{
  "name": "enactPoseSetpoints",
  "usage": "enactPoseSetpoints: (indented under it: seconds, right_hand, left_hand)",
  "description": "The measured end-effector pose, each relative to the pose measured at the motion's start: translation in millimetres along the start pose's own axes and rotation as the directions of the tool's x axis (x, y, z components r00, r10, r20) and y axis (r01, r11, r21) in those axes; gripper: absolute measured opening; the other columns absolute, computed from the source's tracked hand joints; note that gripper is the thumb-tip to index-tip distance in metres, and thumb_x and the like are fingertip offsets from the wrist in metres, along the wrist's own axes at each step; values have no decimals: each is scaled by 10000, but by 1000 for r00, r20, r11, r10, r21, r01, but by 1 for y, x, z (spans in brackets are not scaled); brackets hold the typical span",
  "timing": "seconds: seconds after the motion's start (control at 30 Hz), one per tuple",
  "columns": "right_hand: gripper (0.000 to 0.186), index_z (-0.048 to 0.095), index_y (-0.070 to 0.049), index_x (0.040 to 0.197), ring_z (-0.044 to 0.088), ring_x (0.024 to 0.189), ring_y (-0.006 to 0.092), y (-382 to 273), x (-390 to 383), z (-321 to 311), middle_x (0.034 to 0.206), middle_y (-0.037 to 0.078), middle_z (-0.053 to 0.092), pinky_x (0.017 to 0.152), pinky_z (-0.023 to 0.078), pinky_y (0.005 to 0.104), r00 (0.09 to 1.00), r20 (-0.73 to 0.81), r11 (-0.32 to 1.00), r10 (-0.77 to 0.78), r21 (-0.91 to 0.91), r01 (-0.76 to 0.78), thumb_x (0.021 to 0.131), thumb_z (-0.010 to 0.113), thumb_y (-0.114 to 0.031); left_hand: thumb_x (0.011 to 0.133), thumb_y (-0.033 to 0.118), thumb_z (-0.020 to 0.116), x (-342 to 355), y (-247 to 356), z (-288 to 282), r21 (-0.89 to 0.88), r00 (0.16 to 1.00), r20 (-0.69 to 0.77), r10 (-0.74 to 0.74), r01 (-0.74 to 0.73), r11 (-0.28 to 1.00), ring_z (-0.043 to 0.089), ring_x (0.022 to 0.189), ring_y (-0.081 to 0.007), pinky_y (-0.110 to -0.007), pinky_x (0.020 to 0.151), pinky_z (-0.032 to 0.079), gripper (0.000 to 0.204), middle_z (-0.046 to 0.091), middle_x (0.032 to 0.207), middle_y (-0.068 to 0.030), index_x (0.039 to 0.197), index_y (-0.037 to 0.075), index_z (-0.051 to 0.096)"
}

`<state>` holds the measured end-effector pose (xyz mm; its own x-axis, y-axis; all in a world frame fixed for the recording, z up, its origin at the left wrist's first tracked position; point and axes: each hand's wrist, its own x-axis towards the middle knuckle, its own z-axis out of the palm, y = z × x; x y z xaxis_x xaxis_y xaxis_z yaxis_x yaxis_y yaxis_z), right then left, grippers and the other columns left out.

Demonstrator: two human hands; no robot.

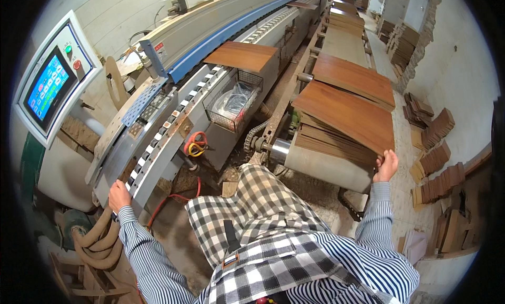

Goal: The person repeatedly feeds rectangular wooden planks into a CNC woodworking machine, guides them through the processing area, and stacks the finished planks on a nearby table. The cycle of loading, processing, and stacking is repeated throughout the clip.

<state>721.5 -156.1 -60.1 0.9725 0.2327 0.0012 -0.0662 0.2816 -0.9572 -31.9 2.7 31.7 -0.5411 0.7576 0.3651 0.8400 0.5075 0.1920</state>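
Note:
My right hand [386,166] pinches the near right corner of a brown wood-grain panel [342,112]. This panel lies askew on top of a stack of panels [331,145], its right side tilted off the boards beneath. On the other side, my left hand [120,195] has its fingers curled at the near end of a long machine's feed bed [152,159], beside a row of white and black track pads. Its fingertips are partly hidden. Farther along the machine, another brown panel [242,55] lies across the track.
A touchscreen control panel [51,83] stands at the left. A wire basket [234,101] and orange-handled scissors [195,144] hang on the machine's side. More panel stacks [344,22] line the roller conveyor [281,148]. Cut wood pieces [439,180] sit along the right wall; hoses [97,246] coil lower left.

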Motion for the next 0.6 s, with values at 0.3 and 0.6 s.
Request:
enactPoseSetpoints:
  seconds: [0.3,0.6]
  right_hand:
    - [456,458,-26,1160,578,914,215,-13,-92,31,1096,91,542,656,524,377,625,695,884,356,-35,-465,774,631,-196]
    - [489,438,49,1194,594,947,275,8,-167,79,1098,133,574,759,516,398,345,876,788,337,-62,-613,749,595,-80]
  left_hand:
    - [887,375,350,4,-3,2,-22,1000,-23,1,-2,1000,588,817,-414,-502,735,451,449,626,874,-214,882,49,658]
    - [885,367,341,5,-2,2,-10,999,-5,-51,51,999,611,800,-390,-481,749,468,464,634,841,-217,821,44,669]
